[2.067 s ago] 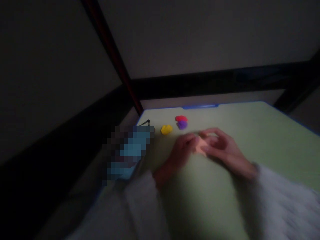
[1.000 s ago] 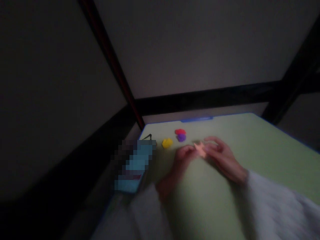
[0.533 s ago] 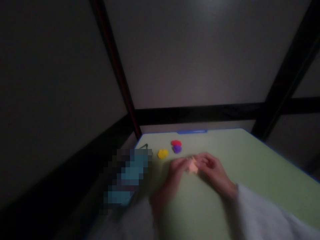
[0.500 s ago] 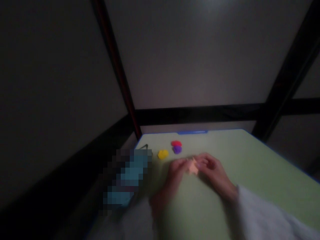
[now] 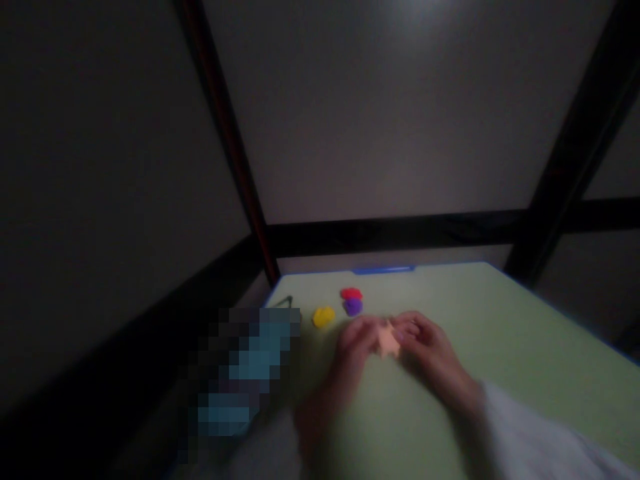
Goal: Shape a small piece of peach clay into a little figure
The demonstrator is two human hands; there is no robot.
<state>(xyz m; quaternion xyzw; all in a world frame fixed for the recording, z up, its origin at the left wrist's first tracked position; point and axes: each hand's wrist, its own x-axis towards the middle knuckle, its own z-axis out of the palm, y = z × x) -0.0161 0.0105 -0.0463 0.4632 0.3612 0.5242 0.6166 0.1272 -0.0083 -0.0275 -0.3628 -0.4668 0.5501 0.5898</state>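
Note:
Between my two hands is a small peach-coloured star (image 5: 388, 341), its points showing; it looks like modelling clay, though blur hides the detail. My left hand (image 5: 354, 347) pinches the star's left side with thumb and fingers. On the other side, my right hand (image 5: 429, 348) grips it between thumb and curled fingers. Beyond my left hand lie a yellow lump (image 5: 323, 317), a purple lump (image 5: 353, 307) and a red piece (image 5: 351, 293). The purple lump sits against the red piece's near side.
The pale green tabletop (image 5: 505, 347) has a blue edge, with a blue strip (image 5: 384, 270) at the far side. A blurred-out teal object (image 5: 263, 357) lies at the left edge. A wall (image 5: 400, 133) with dark beams rises behind.
The whole view has shifted slightly, so the table and lumps appear a little lower. Both hands still hold the star, and more of its front shows now.

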